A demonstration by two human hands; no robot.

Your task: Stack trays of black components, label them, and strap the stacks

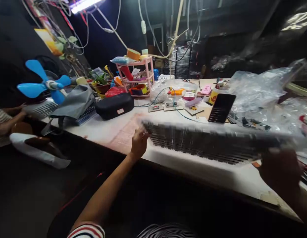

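Note:
A long bundle of thin dark strips (193, 140) hangs level above the white tabletop, smeared by motion. Along its top runs a pale, shiny edge that may be clear wrapping. My left hand (139, 143) is closed round the bundle's left end, thumb and fingers pinching its corner. At the other end my right hand (279, 168) grips it; that hand is dark and blurred, with most fingers hidden. Just behind the bundle, a black phone (222, 107) leans upright against a yellow-patterned mug (214, 96).
A black zip case (115, 105), a pink rack (151, 72) and a blue fan (51, 85) stand to the left. Crumpled clear plastic (262, 96) heaps up at right. Cables (178, 23) dangle overhead. Another person's arm (11, 124) reaches in at far left.

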